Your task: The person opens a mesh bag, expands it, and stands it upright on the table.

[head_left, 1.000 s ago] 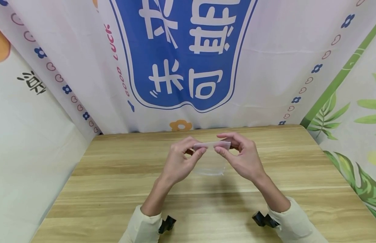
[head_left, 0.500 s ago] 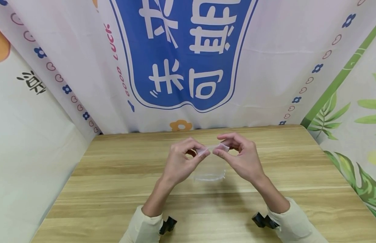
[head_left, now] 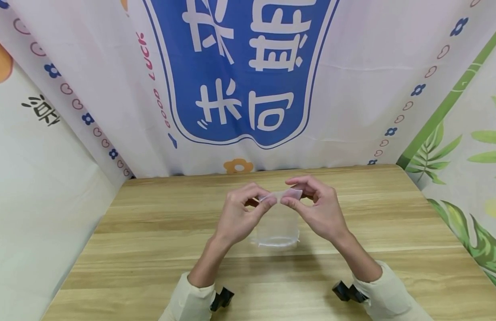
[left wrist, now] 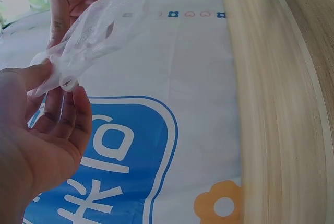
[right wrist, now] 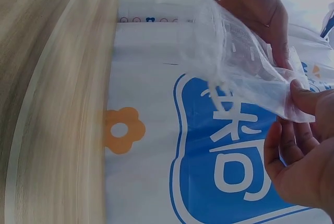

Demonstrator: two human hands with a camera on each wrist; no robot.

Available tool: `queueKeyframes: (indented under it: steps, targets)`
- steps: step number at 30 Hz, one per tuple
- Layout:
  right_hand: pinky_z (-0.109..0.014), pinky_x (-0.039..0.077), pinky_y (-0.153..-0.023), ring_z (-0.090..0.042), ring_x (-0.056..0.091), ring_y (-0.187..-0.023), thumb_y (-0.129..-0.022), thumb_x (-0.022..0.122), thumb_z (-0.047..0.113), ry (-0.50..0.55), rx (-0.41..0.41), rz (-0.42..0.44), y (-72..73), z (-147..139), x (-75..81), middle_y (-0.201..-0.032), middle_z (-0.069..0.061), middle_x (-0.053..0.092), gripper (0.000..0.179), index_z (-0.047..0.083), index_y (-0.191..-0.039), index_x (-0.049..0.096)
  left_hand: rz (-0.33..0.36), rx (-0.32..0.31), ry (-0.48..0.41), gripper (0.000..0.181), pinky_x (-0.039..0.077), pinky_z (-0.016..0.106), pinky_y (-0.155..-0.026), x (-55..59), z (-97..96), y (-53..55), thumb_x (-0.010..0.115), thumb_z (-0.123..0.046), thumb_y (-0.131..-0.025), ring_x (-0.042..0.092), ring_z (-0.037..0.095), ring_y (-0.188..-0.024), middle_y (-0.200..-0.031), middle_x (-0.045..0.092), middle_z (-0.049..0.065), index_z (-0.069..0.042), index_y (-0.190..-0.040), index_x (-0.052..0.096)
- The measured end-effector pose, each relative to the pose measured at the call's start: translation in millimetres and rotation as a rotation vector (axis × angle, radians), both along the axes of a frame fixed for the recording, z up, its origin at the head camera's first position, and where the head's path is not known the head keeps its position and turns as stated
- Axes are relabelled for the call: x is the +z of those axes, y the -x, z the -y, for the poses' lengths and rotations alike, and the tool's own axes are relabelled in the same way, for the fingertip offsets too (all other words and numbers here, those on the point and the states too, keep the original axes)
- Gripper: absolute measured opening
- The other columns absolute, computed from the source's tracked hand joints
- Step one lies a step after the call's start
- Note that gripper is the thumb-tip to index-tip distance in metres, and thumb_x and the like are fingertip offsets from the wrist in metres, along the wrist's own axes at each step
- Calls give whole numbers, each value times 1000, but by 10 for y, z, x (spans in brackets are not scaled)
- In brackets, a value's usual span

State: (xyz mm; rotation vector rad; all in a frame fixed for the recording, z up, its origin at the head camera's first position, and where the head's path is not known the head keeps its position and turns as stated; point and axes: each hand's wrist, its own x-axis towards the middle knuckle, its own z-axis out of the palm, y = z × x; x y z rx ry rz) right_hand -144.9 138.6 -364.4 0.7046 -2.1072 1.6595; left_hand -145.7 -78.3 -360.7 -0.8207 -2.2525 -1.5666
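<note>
A small sheer white mesh bag (head_left: 277,223) hangs between my two hands over the table, its lower edge toward me. My left hand (head_left: 240,213) pinches the upper left of the bag between thumb and fingers. The upper right corner is pinched by my right hand (head_left: 319,206), whose index finger arches above it. Between the two thumbs only a narrow gap shows. In the left wrist view the mesh (left wrist: 107,28) looks thin and crumpled. From the right wrist, the bag (right wrist: 245,59) stretches across to the other hand, its far end blurred.
The wood-grain table (head_left: 159,249) spreads beneath both hands. A white curtain (head_left: 348,107) with a blue printed panel stands along its far edge, and leaf-patterned cloth (head_left: 456,178) hangs at the right. Black wrist mounts (head_left: 222,298) sit at the sleeves.
The bag's upper edge, straight a second ago, now sags between the hands. Its lower edge has swung downward toward me. The left thumb has come slightly closer to the right thumb.
</note>
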Motion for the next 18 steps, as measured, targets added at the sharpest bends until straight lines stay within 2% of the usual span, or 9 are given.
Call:
queueKeyframes:
  steps: [8,18]
  targets:
    - [-18,60,-78,-5,75,-84,-89,80,-9,5,22,-13,4,-1,-5,-96,-17,82,34,-1,-121,72,19,4,5,10,63,25,-72,11,12,-11,74,-10,-102,65,8,-79,-95,78,8,-5,-103,82]
    - [-18,56,-69,-6,72,-80,-87,82,-10,-1,7,-30,-3,15,-14,-93,-16,82,37,-1,-122,72,2,20,4,6,66,30,-73,2,-9,-7,78,-8,-98,71,16,-84,-98,79,8,-5,-101,82]
